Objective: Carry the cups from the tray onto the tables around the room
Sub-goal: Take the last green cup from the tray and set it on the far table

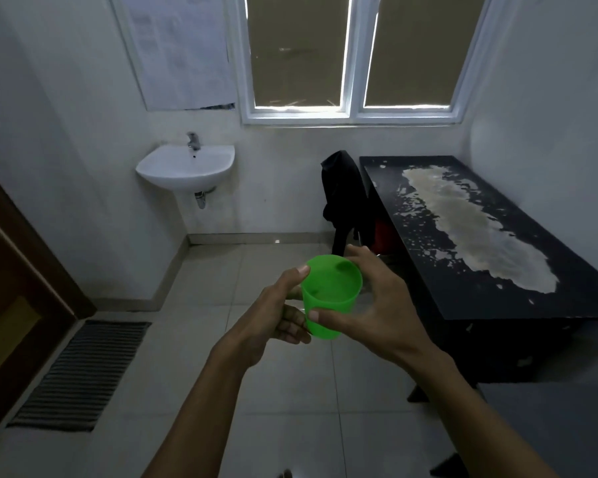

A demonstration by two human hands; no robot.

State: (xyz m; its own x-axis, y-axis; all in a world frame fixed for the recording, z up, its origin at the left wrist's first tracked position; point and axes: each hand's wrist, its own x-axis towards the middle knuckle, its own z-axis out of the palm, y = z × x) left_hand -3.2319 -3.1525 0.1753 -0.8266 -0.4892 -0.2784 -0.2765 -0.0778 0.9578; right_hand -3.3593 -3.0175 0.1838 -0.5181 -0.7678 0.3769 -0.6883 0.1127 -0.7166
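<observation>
A bright green plastic cup point(330, 294) is held upright in mid-air over the tiled floor, in the middle of the view. My left hand point(277, 315) grips its left side, thumb at the rim and fingers curled under the base. My right hand point(373, 298) wraps the right side, thumb across the front and fingers behind the rim. A long black table point(439, 270) with a worn, pale patch on its top stands to the right, against the wall. No tray is in view.
A white wall sink point(187, 167) hangs at the back left. A black garment on a chair point(346, 198) sits at the table's far end, under the window point(351, 56). A striped mat point(83, 374) lies by a brown door point(11, 294) on the left.
</observation>
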